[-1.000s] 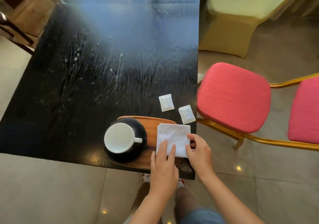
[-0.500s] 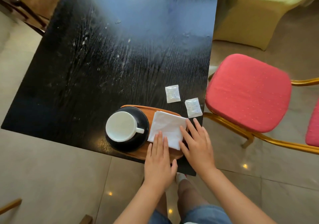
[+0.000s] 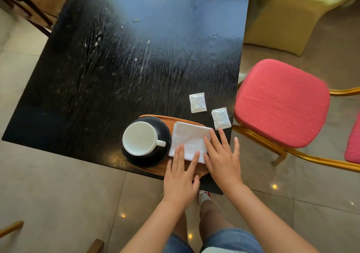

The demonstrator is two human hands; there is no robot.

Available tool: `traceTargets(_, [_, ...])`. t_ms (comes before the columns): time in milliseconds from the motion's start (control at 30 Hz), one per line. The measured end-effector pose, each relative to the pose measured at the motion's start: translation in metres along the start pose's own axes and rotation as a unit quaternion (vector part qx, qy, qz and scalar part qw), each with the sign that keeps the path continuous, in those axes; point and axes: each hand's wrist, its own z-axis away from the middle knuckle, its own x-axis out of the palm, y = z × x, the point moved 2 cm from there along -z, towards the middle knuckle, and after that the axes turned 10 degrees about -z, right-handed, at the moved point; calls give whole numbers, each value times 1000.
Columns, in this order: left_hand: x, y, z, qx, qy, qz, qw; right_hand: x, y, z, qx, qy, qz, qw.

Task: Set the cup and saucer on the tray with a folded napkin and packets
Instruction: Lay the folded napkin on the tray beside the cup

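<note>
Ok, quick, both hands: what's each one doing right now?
Left hand: open, flat, fingertips pressing the napkin, holding nothing.
Right hand: open, flat on the napkin's right edge, holding nothing.

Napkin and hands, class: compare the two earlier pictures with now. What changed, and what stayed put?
The right hand slid from the napkin's right edge onto it, lying flat; the napkin turned slightly. The left hand keeps pressing its near edge. Cup, saucer, tray and both packets stayed put.
</note>
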Motion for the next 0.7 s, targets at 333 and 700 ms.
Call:
traceTargets(333, [-48,-6,-3,39,71,91,993,-33,6,-11,69,134,-171,974])
traceTargets(700, [-90,-25,-181,17,30,114,993,-34,34,-80,259,42,-141,955])
